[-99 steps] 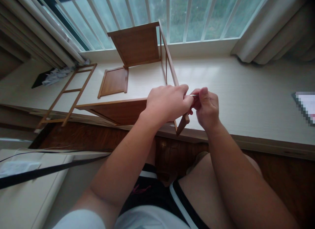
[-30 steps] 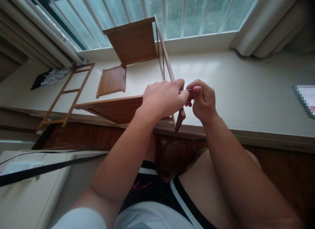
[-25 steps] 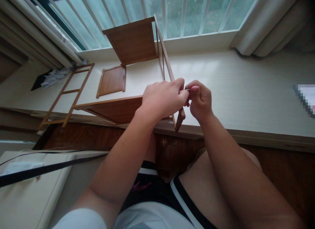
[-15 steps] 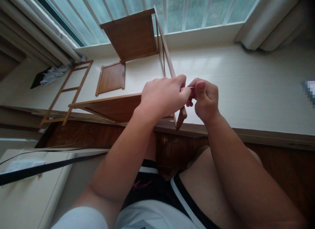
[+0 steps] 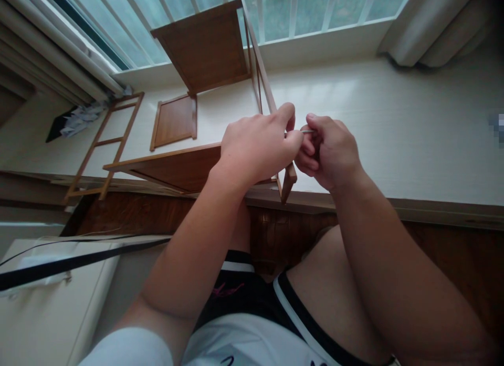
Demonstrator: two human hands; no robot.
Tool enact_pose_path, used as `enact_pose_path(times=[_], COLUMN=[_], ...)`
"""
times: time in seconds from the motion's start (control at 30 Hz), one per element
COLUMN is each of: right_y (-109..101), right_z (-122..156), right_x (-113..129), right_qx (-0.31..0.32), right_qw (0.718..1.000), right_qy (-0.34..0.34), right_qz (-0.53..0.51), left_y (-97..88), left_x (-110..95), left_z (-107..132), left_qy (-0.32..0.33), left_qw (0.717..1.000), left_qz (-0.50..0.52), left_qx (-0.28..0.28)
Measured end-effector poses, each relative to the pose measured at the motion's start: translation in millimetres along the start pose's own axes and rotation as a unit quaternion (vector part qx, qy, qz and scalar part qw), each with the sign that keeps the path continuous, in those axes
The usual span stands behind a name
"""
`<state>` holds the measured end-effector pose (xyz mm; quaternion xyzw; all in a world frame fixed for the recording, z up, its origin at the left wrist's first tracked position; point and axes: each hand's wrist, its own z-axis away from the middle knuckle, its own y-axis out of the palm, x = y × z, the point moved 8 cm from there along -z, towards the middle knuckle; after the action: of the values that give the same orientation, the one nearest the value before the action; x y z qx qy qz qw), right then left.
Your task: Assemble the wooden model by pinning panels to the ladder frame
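Note:
My left hand (image 5: 258, 145) is closed over the slanted side rail of a wooden frame (image 5: 265, 85), its fingertips mostly hidden. Just right of it, my right hand (image 5: 334, 150) has its fingers curled around a thin metal rod (image 5: 309, 131), which points toward my left thumb and the rail. Whether the rod's tip sits in the wood is hidden. Attached to that frame are an upper brown panel (image 5: 205, 48) and a lower panel (image 5: 169, 169) near the ledge's front edge.
A smaller wooden panel (image 5: 174, 122) lies on the white ledge (image 5: 378, 129). To the left, a ladder-like wooden frame (image 5: 108, 142) leans over the ledge's edge. Crumpled paper (image 5: 81, 119) lies behind it. A black strap (image 5: 86, 261) crosses a white cabinet (image 5: 51, 313).
My right hand has turned, with its thumb lifted and fingers shifted around the rod, exposing more of it. My left hand stays on the rail. The view has tilted slightly.

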<state>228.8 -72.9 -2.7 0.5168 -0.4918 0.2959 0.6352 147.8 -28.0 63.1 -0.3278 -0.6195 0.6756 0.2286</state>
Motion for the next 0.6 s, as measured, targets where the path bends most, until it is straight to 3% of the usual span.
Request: enact_pose_path(times=[0.6], right_y=[-9.9], right_z=[6.2], right_x=[0.2], right_qx=[-0.008], right_qw=[0.999], right_qy=[-0.016], right_qz=[0.033], left_y=[1.4], left_x=[-0.1], left_z=[-1.8], left_qy=[-0.001], left_qw=[1.0], left_qz=[0.002], left_qx=[0.001])
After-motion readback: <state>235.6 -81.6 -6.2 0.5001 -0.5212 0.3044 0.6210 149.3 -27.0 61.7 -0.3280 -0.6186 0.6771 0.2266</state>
